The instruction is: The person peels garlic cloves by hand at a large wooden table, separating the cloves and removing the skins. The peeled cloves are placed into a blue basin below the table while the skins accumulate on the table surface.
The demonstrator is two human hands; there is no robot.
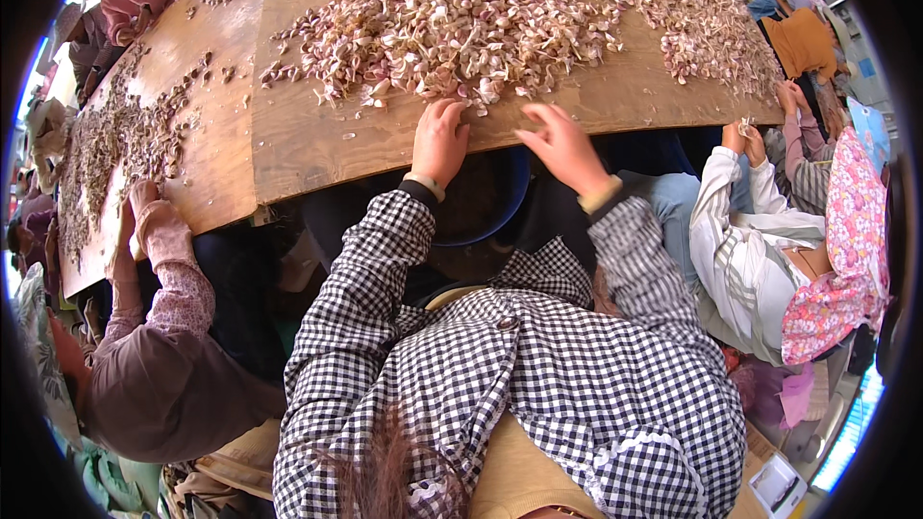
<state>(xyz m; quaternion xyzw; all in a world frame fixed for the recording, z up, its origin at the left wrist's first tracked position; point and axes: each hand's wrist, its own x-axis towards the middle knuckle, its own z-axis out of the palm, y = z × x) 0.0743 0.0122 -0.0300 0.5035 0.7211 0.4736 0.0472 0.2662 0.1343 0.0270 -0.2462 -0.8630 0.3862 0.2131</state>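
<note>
A large heap of garlic cloves (461,21), many with papery pinkish skins, lies on the brown wooden table (310,137) before me. At the heap's near edge is my left hand (438,144), its fingers bent down onto the board beside a few cloves. What lies under those fingertips is hidden. My right hand (566,150), slightly blurred, hovers by the table's front edge with thumb and fingers apart and nothing visible between them. Below that edge, between my knees, stands a blue-rimmed tub (520,194) with a dark interior.
Close on my left, a person in a brown top (180,396) handles a second clove heap (133,126). To my right, a person in a white jacket (750,223) holds something small and pale. Several other people sit around the table. A panel seam (255,101) crosses the tabletop.
</note>
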